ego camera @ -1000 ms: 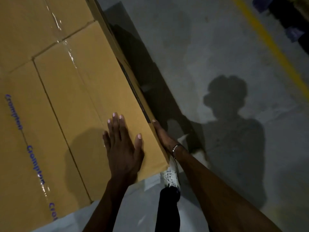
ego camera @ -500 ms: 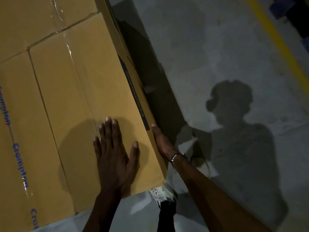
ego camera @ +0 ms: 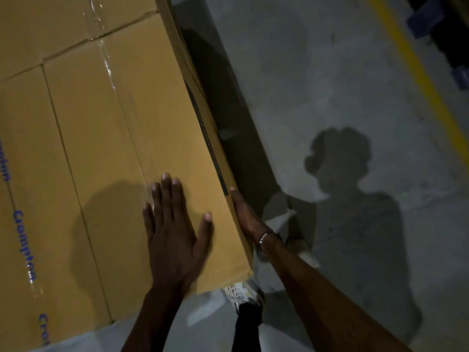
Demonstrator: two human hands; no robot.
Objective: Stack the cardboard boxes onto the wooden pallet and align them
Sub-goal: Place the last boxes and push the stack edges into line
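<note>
The right-hand cardboard box [ego camera: 142,118] sits at the right end of the top layer, flush beside a neighbouring box [ego camera: 38,199] printed with blue lettering; the wooden pallet itself is hidden beneath the stack. The left hand [ego camera: 175,232] lies flat on the box's top near its near right corner, fingers straight and spread, pressing down. The right hand [ego camera: 247,217] is laid open against the box's right side face, fingers straight along the cardboard, a beaded bracelet [ego camera: 264,238] at the wrist. The box looks like stiff corrugated board, matte tan, long and rectangular, with a glossy strip of clear tape [ego camera: 109,64] along its centre seam. It probably slides easily over the layer below and resists dents best at edges and corners, so pushing flat-palmed on the side wall near the corner seems the safest hold. Below lies a grey concrete floor [ego camera: 330,85] with a yellow painted line [ego camera: 416,69], and a white shoe [ego camera: 241,293] near the corner.
</note>
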